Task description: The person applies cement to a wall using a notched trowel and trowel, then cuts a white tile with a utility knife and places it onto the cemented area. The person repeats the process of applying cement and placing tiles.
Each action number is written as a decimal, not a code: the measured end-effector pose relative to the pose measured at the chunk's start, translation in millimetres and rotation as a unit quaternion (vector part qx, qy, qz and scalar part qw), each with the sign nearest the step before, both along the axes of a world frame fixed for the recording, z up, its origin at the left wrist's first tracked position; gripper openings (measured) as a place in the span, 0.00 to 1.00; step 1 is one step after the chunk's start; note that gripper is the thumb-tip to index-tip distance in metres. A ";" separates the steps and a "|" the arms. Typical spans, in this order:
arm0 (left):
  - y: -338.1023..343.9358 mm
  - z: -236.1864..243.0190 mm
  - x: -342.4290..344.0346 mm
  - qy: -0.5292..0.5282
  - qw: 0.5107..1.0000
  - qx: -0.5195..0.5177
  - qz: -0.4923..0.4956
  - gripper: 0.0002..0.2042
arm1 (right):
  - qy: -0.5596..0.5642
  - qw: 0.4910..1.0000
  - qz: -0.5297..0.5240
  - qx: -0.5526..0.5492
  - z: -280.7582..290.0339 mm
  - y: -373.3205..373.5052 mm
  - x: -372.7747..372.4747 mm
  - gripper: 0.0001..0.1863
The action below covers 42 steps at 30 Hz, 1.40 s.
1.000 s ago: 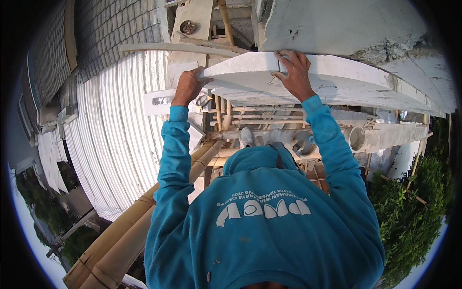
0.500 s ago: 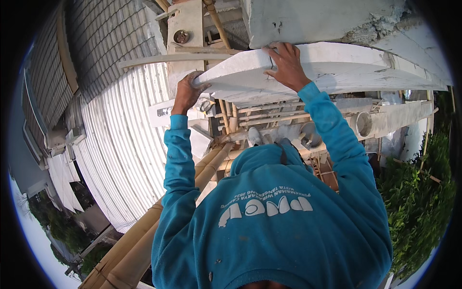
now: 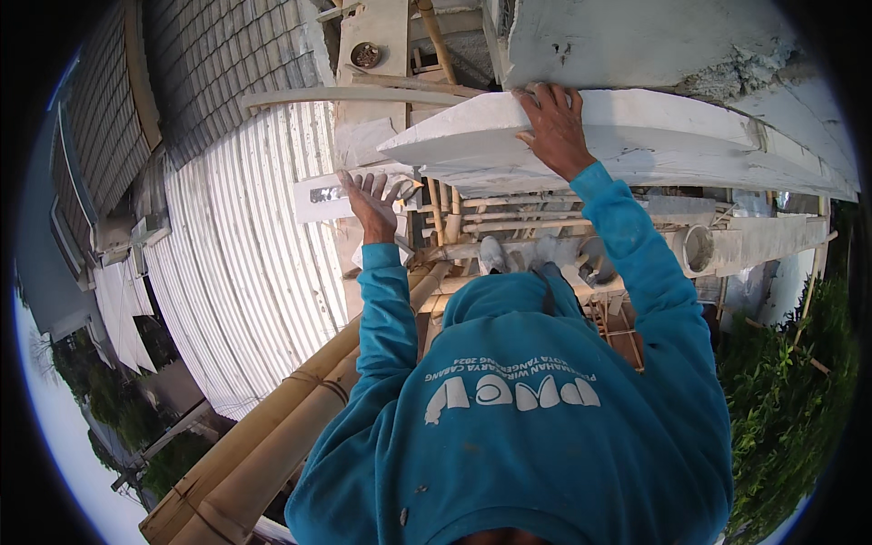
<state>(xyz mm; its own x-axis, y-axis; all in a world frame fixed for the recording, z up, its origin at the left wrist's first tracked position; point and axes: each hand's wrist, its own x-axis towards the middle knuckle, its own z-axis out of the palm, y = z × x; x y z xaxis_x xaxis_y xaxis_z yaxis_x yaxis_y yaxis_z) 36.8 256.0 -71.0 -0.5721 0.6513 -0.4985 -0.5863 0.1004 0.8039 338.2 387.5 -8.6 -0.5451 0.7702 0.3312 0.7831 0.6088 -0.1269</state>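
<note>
A long white slab [image 3: 654, 136] with a curved front runs across the upper right, beside a rough grey wall. My right hand [image 3: 556, 129] grips its upper edge, fingers hooked over the top and thumb against the near side. My left hand [image 3: 371, 204] is raised just off the slab's left end, open with the fingers spread and nothing in it. Behind that hand lies a pale flat board [image 3: 313, 198] with a grey patch, partly covered by the fingers. A small yellow-orange item beside it is too partly hidden to name.
Thick bamboo poles [image 3: 263, 436] run along the lower left. Below the slab is bamboo scaffolding with a bucket [image 3: 698, 247]. Corrugated roofing [image 3: 245, 263] spreads at left, under grey roof tiles [image 3: 236, 73]. A small bowl [image 3: 365, 55] sits on a ledge; greenery is at right.
My left hand has let go of the slab's left end, opened, and moved down and slightly right. My right hand keeps its hold on the top edge.
</note>
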 end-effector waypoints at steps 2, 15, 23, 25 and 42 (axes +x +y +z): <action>-11.4 -4.8 29.0 -0.050 0.999 -0.013 -0.009 0.50 | -0.011 1.000 -0.003 -0.004 -0.2 0.6 0.1 0.36; -68.9 -99.5 103.2 0.010 0.985 -0.129 -0.110 0.30 | -0.112 0.992 0.033 0.036 5.7 7.7 2.8 0.40; -73.5 -98.7 157.4 0.059 0.985 -0.127 -0.097 0.33 | -0.116 0.992 0.040 0.018 5.9 10.0 3.6 0.42; -59.2 -75.5 156.8 -0.040 0.983 -0.094 -0.151 0.38 | -0.121 0.992 0.043 0.008 7.7 9.7 2.0 0.44; 2.5 43.7 150.9 -0.307 0.948 0.084 0.009 0.29 | 0.080 0.994 0.059 -0.034 -29.2 -81.9 29.5 0.44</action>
<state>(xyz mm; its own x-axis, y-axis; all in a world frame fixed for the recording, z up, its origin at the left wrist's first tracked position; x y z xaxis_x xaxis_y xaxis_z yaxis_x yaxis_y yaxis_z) 187.8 258.6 -27.4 -0.2191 0.7432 -0.6322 -0.9495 -0.0133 0.3134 367.7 305.7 -37.8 -0.5769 0.7284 0.3697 0.6737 0.6802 -0.2889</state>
